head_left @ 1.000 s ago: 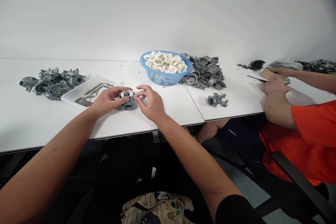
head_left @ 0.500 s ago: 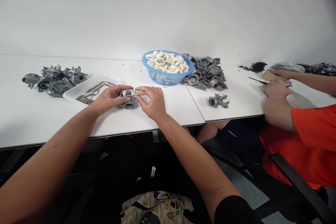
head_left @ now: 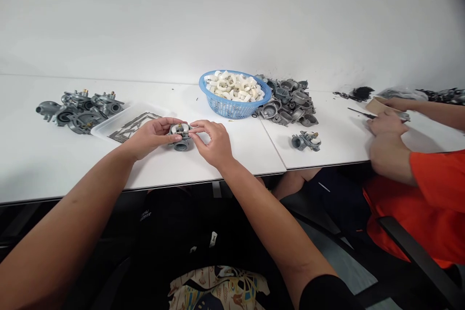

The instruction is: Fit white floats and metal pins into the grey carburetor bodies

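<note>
A grey metal carburetor (head_left: 180, 146) rests on the white table with its inside facing up; a white float (head_left: 184, 128) and a brass part show in it. My left hand (head_left: 152, 136) is closed around its left side, thumb along the front. From the right, my right hand (head_left: 212, 141) pinches with thumb and forefinger at the carburetor's right edge. What lies in that pinch is too small to name. Just behind my left hand, a clear plastic tray (head_left: 105, 131) holds thin metal pins (head_left: 132, 126).
Several carburetors (head_left: 78, 111) stand at the left. Behind my hands is a blue basket (head_left: 236, 110) of white floats, beside a pile of grey metal bowls (head_left: 286, 101). Another carburetor (head_left: 306, 141) sits at right, near a co-worker's hands (head_left: 388, 121) holding a part by a screwdriver (head_left: 361, 113).
The whole view has shifted slightly, so things appear a little further right. Both hands stay at the carburetor in nearly the same pose.
</note>
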A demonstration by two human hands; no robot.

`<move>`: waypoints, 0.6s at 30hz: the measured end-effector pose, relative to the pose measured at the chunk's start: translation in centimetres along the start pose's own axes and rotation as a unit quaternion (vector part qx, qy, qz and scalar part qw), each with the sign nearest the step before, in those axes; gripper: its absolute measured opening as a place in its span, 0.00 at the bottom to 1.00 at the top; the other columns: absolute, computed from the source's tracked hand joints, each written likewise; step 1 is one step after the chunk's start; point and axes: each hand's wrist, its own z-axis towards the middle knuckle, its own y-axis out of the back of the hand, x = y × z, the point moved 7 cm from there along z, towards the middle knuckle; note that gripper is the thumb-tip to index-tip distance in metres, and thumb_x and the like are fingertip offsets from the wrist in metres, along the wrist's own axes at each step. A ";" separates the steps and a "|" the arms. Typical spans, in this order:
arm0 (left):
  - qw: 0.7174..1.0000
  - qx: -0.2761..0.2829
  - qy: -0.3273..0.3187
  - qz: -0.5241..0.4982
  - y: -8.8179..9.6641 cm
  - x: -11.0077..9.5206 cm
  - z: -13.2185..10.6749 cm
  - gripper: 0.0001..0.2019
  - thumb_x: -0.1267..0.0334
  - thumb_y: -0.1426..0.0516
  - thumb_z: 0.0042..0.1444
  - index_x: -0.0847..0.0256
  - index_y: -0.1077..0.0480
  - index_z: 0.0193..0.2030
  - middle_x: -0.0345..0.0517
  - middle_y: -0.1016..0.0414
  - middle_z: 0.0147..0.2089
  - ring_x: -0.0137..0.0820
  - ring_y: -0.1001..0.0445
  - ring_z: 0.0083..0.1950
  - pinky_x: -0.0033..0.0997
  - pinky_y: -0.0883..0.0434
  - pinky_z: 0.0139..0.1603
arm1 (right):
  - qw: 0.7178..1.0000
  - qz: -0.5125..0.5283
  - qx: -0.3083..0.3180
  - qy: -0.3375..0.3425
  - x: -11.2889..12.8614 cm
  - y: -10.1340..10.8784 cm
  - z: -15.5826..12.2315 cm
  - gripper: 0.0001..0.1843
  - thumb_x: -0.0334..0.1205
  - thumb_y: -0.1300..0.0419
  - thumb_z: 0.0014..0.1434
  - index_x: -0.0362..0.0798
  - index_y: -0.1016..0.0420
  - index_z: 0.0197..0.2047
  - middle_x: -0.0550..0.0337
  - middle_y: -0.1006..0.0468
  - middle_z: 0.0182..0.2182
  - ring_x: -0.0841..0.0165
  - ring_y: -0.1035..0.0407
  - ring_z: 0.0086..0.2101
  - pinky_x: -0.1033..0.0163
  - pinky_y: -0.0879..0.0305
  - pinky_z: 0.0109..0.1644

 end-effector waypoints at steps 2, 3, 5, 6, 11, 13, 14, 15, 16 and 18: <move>1.000 0.006 0.004 -0.014 -0.1 0.1 0.0 0.27 0.55 0.25 0.47 0.56 0.21 0.55 0.49 0.17 0.46 0.38 0.20 0.47 0.39 0.21 0.50 | 1.000 0.000 -0.003 0.009 0.1 0.0 0.0 0.08 0.35 0.35 0.65 0.53 0.23 0.47 0.67 0.13 0.38 0.65 0.21 0.43 0.57 0.36 0.52; 1.000 0.010 0.005 -0.019 -0.1 0.1 0.0 0.27 0.55 0.26 0.48 0.56 0.21 0.55 0.49 0.17 0.46 0.38 0.20 0.47 0.38 0.22 0.50 | 1.000 -0.004 -0.002 0.010 0.0 -0.1 0.0 0.07 0.35 0.35 0.65 0.53 0.22 0.46 0.67 0.13 0.38 0.66 0.22 0.41 0.57 0.36 0.51; 1.000 0.015 0.006 -0.019 -0.2 0.1 0.0 0.27 0.56 0.26 0.49 0.55 0.21 0.56 0.48 0.18 0.45 0.36 0.20 0.46 0.36 0.22 0.48 | 1.000 -0.018 0.005 0.009 -0.1 -0.3 -0.1 0.05 0.36 0.36 0.66 0.54 0.20 0.44 0.67 0.13 0.39 0.67 0.23 0.39 0.57 0.36 0.50; 1.000 0.017 0.006 -0.017 -0.2 0.1 0.0 0.26 0.56 0.26 0.49 0.54 0.21 0.56 0.47 0.18 0.45 0.36 0.20 0.45 0.35 0.22 0.47 | 1.000 -0.025 0.009 0.007 -0.1 -0.4 -0.1 0.05 0.36 0.36 0.67 0.55 0.19 0.43 0.67 0.13 0.39 0.67 0.23 0.38 0.57 0.36 0.50; 1.000 0.015 0.005 -0.016 -0.3 0.2 0.1 0.26 0.57 0.26 0.49 0.54 0.21 0.56 0.48 0.18 0.47 0.35 0.21 0.45 0.32 0.23 0.45 | 0.999 -0.032 0.020 0.003 -0.1 -0.6 -0.1 0.05 0.36 0.36 0.67 0.55 0.18 0.42 0.66 0.13 0.39 0.66 0.24 0.39 0.57 0.35 0.51; 1.000 0.015 0.007 -0.017 -0.3 0.3 0.1 0.26 0.57 0.26 0.49 0.53 0.21 0.56 0.47 0.18 0.47 0.35 0.20 0.45 0.32 0.23 0.45 | 0.999 -0.031 0.021 -0.001 -0.1 -0.6 -0.1 0.05 0.36 0.36 0.67 0.55 0.19 0.43 0.66 0.13 0.40 0.66 0.23 0.40 0.57 0.34 0.51; 1.000 0.014 0.007 -0.019 -0.3 0.3 0.1 0.26 0.57 0.26 0.49 0.53 0.21 0.56 0.47 0.18 0.47 0.35 0.20 0.45 0.33 0.23 0.46 | 0.999 -0.029 0.019 -0.002 -0.1 -0.5 -0.1 0.05 0.36 0.36 0.67 0.55 0.19 0.44 0.66 0.13 0.40 0.66 0.23 0.41 0.57 0.34 0.52; 1.000 0.013 0.008 -0.020 -0.3 0.3 0.1 0.27 0.57 0.26 0.48 0.53 0.21 0.56 0.47 0.18 0.47 0.36 0.20 0.46 0.34 0.23 0.46 | 1.000 -0.026 0.016 0.000 0.0 -0.4 -0.1 0.06 0.36 0.36 0.67 0.55 0.20 0.45 0.66 0.13 0.40 0.66 0.23 0.42 0.57 0.34 0.52; 1.000 0.012 0.009 -0.020 -0.3 0.4 0.1 0.28 0.57 0.26 0.48 0.53 0.21 0.57 0.47 0.18 0.47 0.36 0.20 0.47 0.35 0.23 0.47 | 1.000 -0.023 0.011 0.004 0.1 -0.4 -0.1 0.06 0.36 0.36 0.67 0.54 0.21 0.46 0.66 0.13 0.40 0.66 0.23 0.42 0.57 0.34 0.53; 1.000 0.006 0.010 -0.009 -0.2 0.4 0.1 0.29 0.56 0.26 0.48 0.53 0.22 0.58 0.47 0.18 0.48 0.38 0.20 0.48 0.37 0.23 0.47 | 1.000 -0.014 -0.002 0.015 0.3 -0.2 -0.1 0.07 0.36 0.36 0.66 0.53 0.22 0.47 0.66 0.13 0.39 0.66 0.23 0.42 0.57 0.34 0.53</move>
